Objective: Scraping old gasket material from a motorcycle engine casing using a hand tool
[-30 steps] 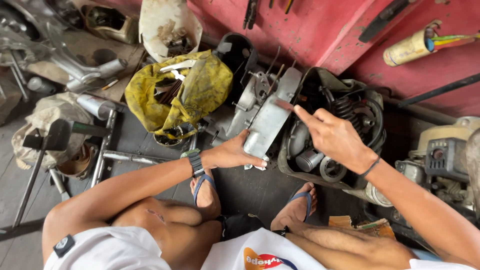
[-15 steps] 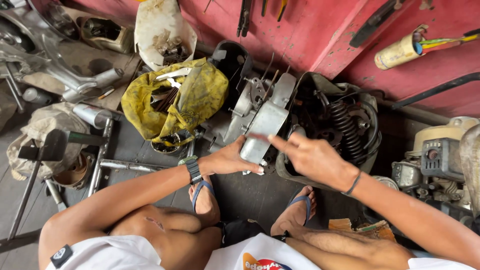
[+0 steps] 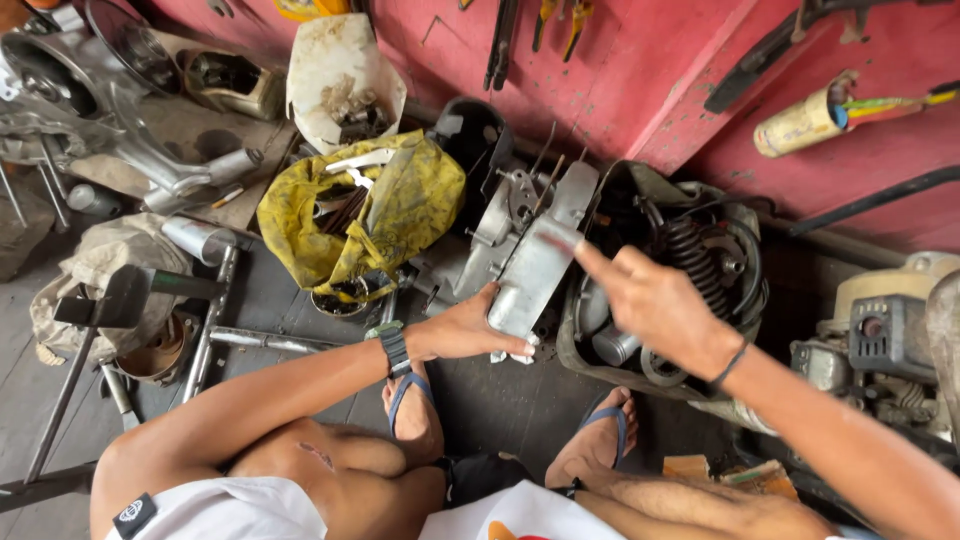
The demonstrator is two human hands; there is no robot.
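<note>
Engine cover [image 3: 535, 262] | left hand [image 3: 462, 328] fingers grip lower edge (fingertips hidden) | right hand [image 3: 655, 305] loose, forefinger touching it

A red wall [image 3: 640, 80] hung with tools [image 3: 505, 40] backs a dark, grimy floor [image 3: 500, 400] in daylight.

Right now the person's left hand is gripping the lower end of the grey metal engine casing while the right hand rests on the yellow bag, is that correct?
Not quite. The left hand does grip the lower end of the grey metal engine casing, but the right hand is not on the yellow bag; it hovers beside the casing, forefinger pointing at it. The head view shows this.
</note>
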